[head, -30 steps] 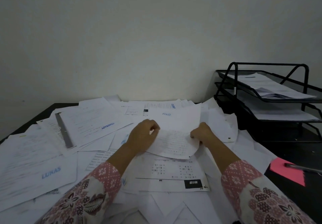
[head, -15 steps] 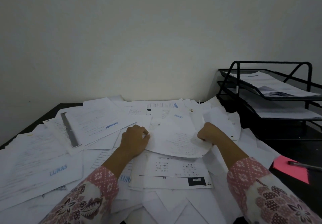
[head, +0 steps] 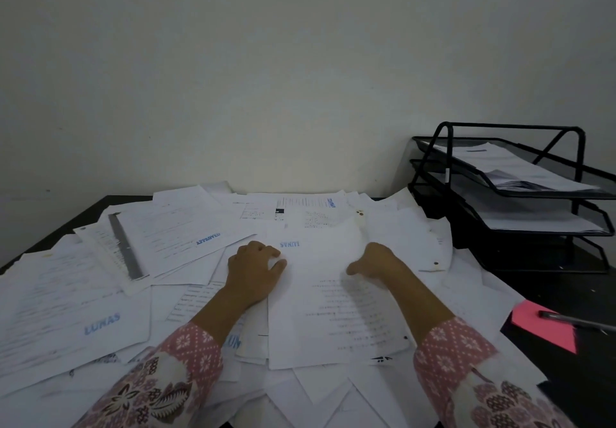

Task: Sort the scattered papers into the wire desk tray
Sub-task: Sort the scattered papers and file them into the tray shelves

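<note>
Both hands work one stamped sheet (head: 333, 294) mid-desk: our left hand (head: 253, 271) pinches its left edge, right hand (head: 373, 261) its right. Wire desk tray (head: 513, 194) waits at the far right corner. Lifting carelessly could drag loose papers (head: 100, 311) off the desk's near edge.
</note>
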